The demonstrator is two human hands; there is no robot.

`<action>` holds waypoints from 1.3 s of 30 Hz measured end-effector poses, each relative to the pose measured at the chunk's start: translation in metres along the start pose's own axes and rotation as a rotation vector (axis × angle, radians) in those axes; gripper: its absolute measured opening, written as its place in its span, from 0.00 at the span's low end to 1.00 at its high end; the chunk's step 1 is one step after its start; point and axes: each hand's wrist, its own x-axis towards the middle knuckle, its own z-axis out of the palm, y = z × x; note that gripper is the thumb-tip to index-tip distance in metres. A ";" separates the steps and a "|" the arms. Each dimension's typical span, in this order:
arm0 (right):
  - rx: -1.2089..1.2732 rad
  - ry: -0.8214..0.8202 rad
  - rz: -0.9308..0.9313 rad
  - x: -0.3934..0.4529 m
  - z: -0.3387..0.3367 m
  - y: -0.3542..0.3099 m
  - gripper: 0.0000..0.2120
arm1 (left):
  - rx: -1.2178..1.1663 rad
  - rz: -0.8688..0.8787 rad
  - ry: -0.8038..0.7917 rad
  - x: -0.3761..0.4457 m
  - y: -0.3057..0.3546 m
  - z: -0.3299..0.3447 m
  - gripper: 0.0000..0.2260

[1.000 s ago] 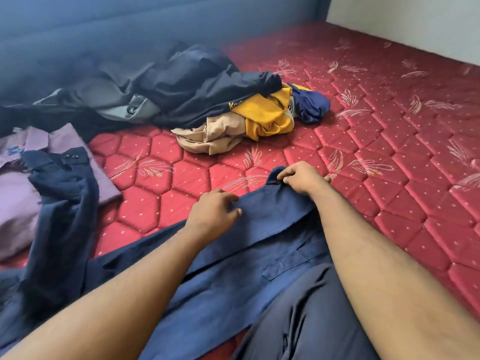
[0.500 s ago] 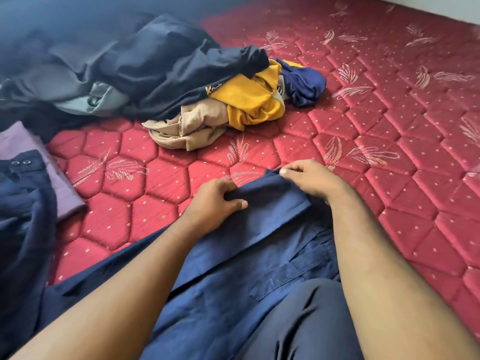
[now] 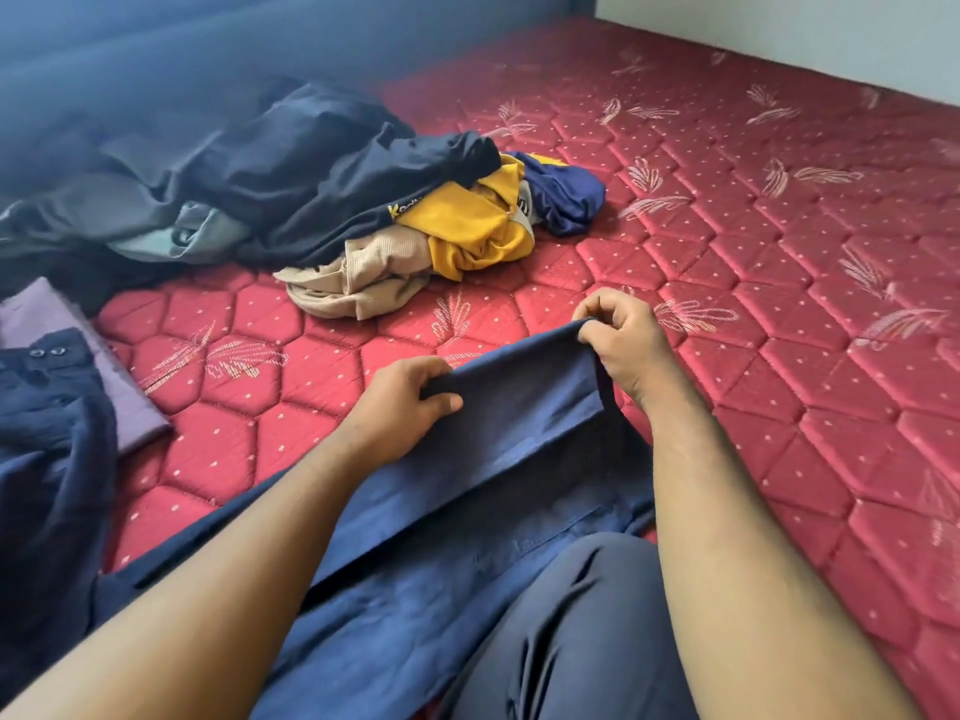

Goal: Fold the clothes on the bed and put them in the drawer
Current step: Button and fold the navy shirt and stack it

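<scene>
Left hand (image 3: pixel 402 407) and right hand (image 3: pixel 621 340) each pinch the far edge of the blue shirt (image 3: pixel 415 579) lying on the bed (image 3: pixel 779 356) before me. I judge it light, limp; hem corners grip best.

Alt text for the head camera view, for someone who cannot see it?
Both hands, left hand and right hand, pinch the edge of a blue garment lifted over a red quilted mattress. Behind lies a pile of unfolded clothes.
</scene>
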 end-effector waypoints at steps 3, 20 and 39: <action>0.099 0.036 -0.082 -0.003 0.005 -0.011 0.09 | -0.031 -0.041 -0.001 0.006 -0.005 0.008 0.16; -0.190 -0.292 0.309 0.046 0.027 0.041 0.32 | 0.604 0.103 -0.148 -0.019 -0.026 0.078 0.38; 0.119 -0.457 0.266 0.004 0.006 -0.030 0.36 | 0.654 0.053 -0.131 -0.020 -0.024 0.081 0.40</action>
